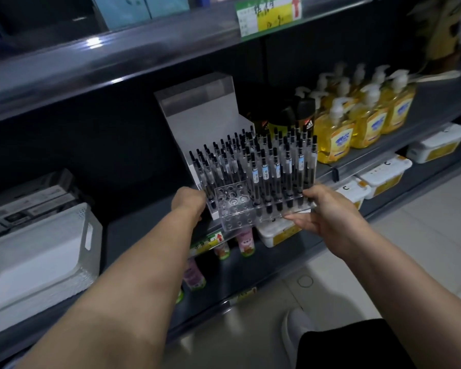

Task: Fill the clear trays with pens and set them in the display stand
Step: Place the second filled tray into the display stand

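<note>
Clear tray (pixel 234 213), nearly full of pens (pixel 264 166), hangs before the display stand (pixel 197 113); left hand (pixel 188 202) and right hand (pixel 328 213) each grip one end; placing step, judged; next move needs level seating.

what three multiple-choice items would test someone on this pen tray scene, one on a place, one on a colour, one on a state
1. Where are the pump bottles relative to the display stand?
A. to its right
B. to its left
C. on the floor

2. What colour is the liquid in the pump bottles?
A. blue
B. red
C. yellow

3. How full is the clear tray?
A. empty
B. mostly filled with pens, some holes bare
C. every hole filled

Answers:
1 A: they stand to the right of the stand.
2 C: yellow shows through the bottles.
3 B: bare holes show at the front left, near the left hand; the right hand holds the other end.
</note>
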